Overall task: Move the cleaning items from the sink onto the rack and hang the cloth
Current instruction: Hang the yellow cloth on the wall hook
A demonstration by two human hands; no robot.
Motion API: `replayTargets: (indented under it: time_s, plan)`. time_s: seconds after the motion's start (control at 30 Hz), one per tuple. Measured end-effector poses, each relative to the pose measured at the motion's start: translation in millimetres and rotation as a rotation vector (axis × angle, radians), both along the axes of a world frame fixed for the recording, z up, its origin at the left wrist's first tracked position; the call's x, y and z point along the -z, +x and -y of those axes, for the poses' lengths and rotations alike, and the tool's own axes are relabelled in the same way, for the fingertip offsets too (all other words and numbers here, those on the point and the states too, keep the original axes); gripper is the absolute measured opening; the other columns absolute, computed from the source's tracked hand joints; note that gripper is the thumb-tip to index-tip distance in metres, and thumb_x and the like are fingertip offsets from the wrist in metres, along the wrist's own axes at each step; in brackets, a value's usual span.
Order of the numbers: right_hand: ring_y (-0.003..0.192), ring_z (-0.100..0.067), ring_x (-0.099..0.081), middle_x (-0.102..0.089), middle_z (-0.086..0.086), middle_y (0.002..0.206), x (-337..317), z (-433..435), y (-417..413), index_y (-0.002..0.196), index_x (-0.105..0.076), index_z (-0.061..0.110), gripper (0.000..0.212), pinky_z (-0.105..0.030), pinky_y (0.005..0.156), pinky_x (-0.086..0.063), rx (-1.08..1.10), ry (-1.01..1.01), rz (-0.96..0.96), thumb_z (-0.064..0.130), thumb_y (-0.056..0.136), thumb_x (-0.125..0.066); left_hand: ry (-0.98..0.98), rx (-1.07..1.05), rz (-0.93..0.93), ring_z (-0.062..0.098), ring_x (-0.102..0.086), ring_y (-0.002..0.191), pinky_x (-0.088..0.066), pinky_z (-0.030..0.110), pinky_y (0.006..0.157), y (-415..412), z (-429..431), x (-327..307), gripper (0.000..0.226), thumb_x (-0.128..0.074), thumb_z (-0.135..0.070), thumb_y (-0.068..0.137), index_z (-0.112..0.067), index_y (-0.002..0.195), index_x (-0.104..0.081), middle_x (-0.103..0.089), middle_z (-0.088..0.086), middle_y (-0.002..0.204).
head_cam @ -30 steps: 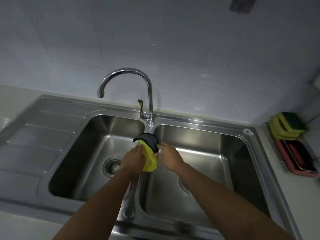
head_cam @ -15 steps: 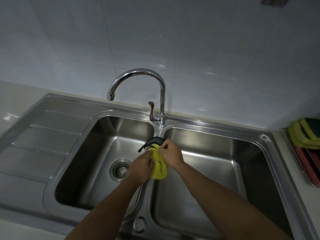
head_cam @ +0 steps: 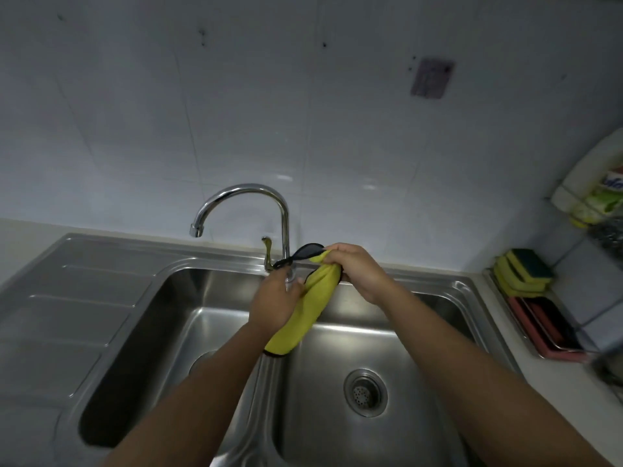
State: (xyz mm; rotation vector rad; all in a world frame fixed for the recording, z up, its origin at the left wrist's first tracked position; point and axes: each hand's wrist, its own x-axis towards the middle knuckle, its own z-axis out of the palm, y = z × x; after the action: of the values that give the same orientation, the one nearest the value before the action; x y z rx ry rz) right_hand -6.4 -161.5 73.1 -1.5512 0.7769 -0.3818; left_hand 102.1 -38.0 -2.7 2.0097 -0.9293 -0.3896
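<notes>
Yellow cloth [head_cam: 303, 315] above sink [head_cam: 448, 288] divider, long axis diagonal | your right hand [head_cam: 360, 274] closed on upper end, left hand [head_cam: 274, 303] wrapped mid-length | rack [head_cam: 553, 345] lies right, right hand nearer

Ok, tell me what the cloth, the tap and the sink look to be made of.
Cloth: soft fabric, probably microfibre; yellow with a dark edge, matte, and it bunches and droops between the left hand and the right hand.
Tap: polished metal, likely chrome; mirror-bright highlights along its curve.
Sink: brushed stainless steel by its look; dull grey sheen, soft reflections.
</notes>
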Motion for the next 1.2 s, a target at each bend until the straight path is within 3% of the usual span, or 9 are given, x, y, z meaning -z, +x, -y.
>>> replayTargets:
  time_s: [0.13, 0.23, 0.3, 0.47, 0.57, 0.63, 0.83, 1.07, 1.2]
  plan:
    - [0.068, -0.016, -0.056, -0.058, 0.000, 0.071, -30, 7, -21, 0.080, -0.062, 0.017, 0.008, -0.030, 0.069, -0.047, -0.068, -0.039, 0.057, 0.017, 0.087, -0.065, -0.127, 0.047, -0.089, 0.018, -0.048, 0.129, -0.040, 0.038, 0.107, -13, 16, -40, 0.053, -0.050, -0.041, 0.094, -0.022, 0.142, -0.040, -0.047, 0.001, 0.146]
    - [0.066, -0.016, -0.056, -0.056, 0.001, 0.067, -48, 10, -34, 0.078, -0.058, 0.016, 0.017, -0.029, 0.070, -0.048, -0.046, -0.064, 0.105, 0.028, 0.088, -0.067, -0.238, 0.099, -0.097, 0.011, -0.046, 0.128, -0.040, 0.020, 0.096, -30, 27, -70, 0.054, -0.049, -0.040, 0.095, -0.022, 0.144, -0.037, -0.043, -0.006, 0.146]
    - [0.070, -0.016, -0.059, -0.059, 0.000, 0.071, -57, 9, -43, 0.086, -0.062, 0.014, 0.019, -0.028, 0.072, -0.050, -0.033, -0.058, 0.134, 0.031, 0.091, -0.062, -0.293, 0.159, -0.105, 0.009, -0.046, 0.127, -0.037, 0.018, 0.092, -41, 35, -86, 0.051, -0.050, -0.037, 0.096, -0.023, 0.143, -0.038, -0.046, -0.008, 0.143]
    - [0.085, -0.019, -0.067, -0.071, -0.006, 0.090, -71, 11, -66, 0.099, -0.069, 0.010, 0.023, -0.033, 0.084, -0.052, 0.048, -0.039, 0.213, 0.030, 0.094, -0.058, -0.386, 0.264, -0.209, 0.016, -0.058, 0.115, -0.046, 0.036, 0.101, -64, 52, -106, 0.033, -0.051, -0.025, 0.096, -0.021, 0.129, -0.054, -0.064, 0.000, 0.122]
    - [0.080, -0.021, -0.067, -0.071, -0.009, 0.087, -74, 16, -79, 0.096, -0.069, 0.008, 0.021, -0.033, 0.075, -0.054, 0.123, -0.057, 0.242, 0.026, 0.093, -0.060, -0.384, 0.311, -0.294, 0.018, -0.066, 0.094, -0.053, 0.042, 0.092, -75, 57, -109, 0.024, -0.057, -0.022, 0.093, -0.020, 0.116, -0.062, -0.068, -0.001, 0.093]
    - [0.073, -0.020, -0.063, -0.067, -0.007, 0.079, -74, 19, -87, 0.092, -0.067, 0.007, 0.016, -0.030, 0.066, -0.053, 0.188, -0.101, 0.241, 0.022, 0.091, -0.063, -0.384, 0.326, -0.312, 0.021, -0.067, 0.086, -0.055, 0.043, 0.086, -82, 60, -108, 0.012, -0.059, -0.021, 0.091, -0.020, 0.102, -0.066, -0.068, -0.001, 0.087]
    - [0.066, -0.016, -0.061, -0.065, -0.005, 0.076, -69, 27, -101, 0.088, -0.067, 0.006, 0.015, -0.028, 0.062, -0.052, 0.343, -0.143, 0.261, 0.021, 0.087, -0.067, -0.391, 0.261, -0.292, 0.017, -0.063, 0.077, -0.053, 0.036, 0.075, -97, 67, -107, 0.005, -0.065, -0.018, 0.088, -0.014, 0.090, -0.066, -0.065, -0.002, 0.079]
    - [0.092, -0.025, -0.069, -0.073, -0.013, 0.102, -64, 55, -102, 0.099, -0.072, 0.008, 0.025, -0.040, 0.087, -0.056, 0.404, -0.058, 0.262, 0.027, 0.084, -0.071, -0.353, 0.182, -0.203, 0.011, -0.055, 0.070, -0.046, 0.027, 0.068, -100, 85, -103, 0.009, -0.067, -0.022, 0.086, -0.019, 0.082, -0.061, -0.057, -0.009, 0.073]
    - [0.085, -0.020, -0.066, -0.071, -0.005, 0.091, -69, 75, -96, 0.100, -0.071, 0.007, 0.022, -0.034, 0.078, -0.055, 0.388, -0.032, 0.265, 0.023, 0.085, -0.070, -0.342, 0.136, -0.169, 0.007, -0.051, 0.065, -0.044, 0.026, 0.063, -97, 100, -110, 0.013, -0.069, -0.023, 0.084, -0.022, 0.077, -0.058, -0.055, -0.010, 0.071]
